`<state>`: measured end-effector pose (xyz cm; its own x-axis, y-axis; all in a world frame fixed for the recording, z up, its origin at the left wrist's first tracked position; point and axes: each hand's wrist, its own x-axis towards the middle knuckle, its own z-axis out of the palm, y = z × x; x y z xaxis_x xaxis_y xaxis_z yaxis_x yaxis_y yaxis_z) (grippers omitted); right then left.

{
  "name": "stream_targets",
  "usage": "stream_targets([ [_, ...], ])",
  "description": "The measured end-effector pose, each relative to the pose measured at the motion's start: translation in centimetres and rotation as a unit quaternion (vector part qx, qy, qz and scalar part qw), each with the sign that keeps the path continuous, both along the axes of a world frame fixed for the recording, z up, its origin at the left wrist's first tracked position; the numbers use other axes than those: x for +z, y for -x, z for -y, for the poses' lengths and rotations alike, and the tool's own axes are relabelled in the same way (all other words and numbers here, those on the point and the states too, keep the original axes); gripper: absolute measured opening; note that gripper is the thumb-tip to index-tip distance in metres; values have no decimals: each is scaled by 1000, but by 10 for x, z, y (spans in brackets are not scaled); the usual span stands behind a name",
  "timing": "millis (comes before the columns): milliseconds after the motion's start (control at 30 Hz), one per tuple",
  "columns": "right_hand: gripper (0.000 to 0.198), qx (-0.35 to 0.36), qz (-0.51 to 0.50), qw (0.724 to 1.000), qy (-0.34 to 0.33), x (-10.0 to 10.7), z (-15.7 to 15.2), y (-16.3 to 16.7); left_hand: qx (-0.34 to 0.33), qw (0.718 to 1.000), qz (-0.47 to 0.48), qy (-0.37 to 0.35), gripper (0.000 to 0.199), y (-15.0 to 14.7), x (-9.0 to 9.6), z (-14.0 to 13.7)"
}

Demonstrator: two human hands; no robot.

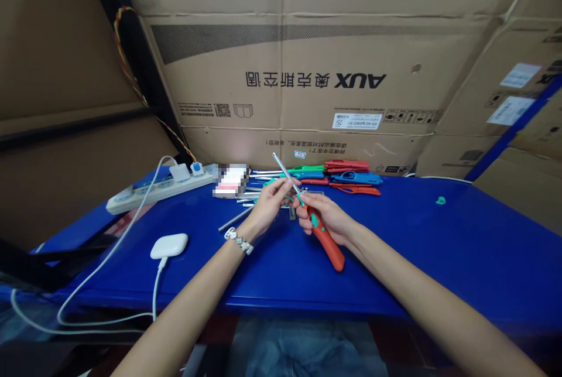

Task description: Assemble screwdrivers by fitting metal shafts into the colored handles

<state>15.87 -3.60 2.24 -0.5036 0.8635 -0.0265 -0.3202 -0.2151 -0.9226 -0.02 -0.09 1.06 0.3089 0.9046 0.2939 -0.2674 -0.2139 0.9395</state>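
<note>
Both hands hold one long-necked lighter [327, 242] with an orange-red handle, green parts and a silver metal tube, slanted up to the left over the table. My left hand [271, 204] pinches the metal tube near its lower part. My right hand [325, 213] is wrapped round the upper part of the handle. Behind the hands lie several more lighters, among them a blue lighter [357, 178], a red lighter [346, 165] and an orange lighter [357, 189]. Loose metal tubes lie left of my left hand, one of them a grey tube [235, 220].
On the left, a white power strip [153, 189] carries plugs and cables. A white earphone case [169, 246] on a cable lies on the blue table [417, 248]. A pixelated flat object [230, 181] is near the strip. A green piece [440, 200] lies right. Cardboard [307, 49] stands behind.
</note>
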Motion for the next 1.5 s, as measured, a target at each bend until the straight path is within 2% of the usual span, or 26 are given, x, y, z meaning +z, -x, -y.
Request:
stream_targets([
  [167, 39, -1, 27, 1000, 6, 1, 3, 3, -6, 1000, -10, -2, 37, -1, -1, -1],
  [300, 39, 0, 16, 999, 33, 1, 1, 4, -29, 999, 7, 30, 37, -4, 0, 4],
  [433, 39, 5, 1, 999, 54, -2, -1, 2, -51, 997, 19, 57, 30, -6, 1, 9],
  [567, 39, 29, 6, 997, 68, -3, -1, 1, -13, 991, 109, 75, 27, -1, 7, 1],
  [667, 33, 36, 17, 998, 56, -2, 1, 1, 25, 981, 171, 86, 25, 3, 19, -10],
  [833, 33, 18, 8, 999, 50, 3, 2, 1, 47, 967, 232, 98, 20, -14, 40, -20],
  [1000, 29, -21, 20, 998, 58, 1, -1, -3, -32, 943, 257, 207, 35, -26, 44, -22],
  [1167, 25, 9, 61, 997, 47, 1, -3, -5, -107, 919, 298, 236, 42, -11, 46, -20],
  [1300, 27, 24, 63, 997, 42, 4, 0, -1, -106, 906, 336, 234, 38, -4, 53, -14],
  [1500, 29, 38, 74, 996, 29, 6, 1, 1, -78, 905, 357, 218, 34, -4, 58, -10],
])
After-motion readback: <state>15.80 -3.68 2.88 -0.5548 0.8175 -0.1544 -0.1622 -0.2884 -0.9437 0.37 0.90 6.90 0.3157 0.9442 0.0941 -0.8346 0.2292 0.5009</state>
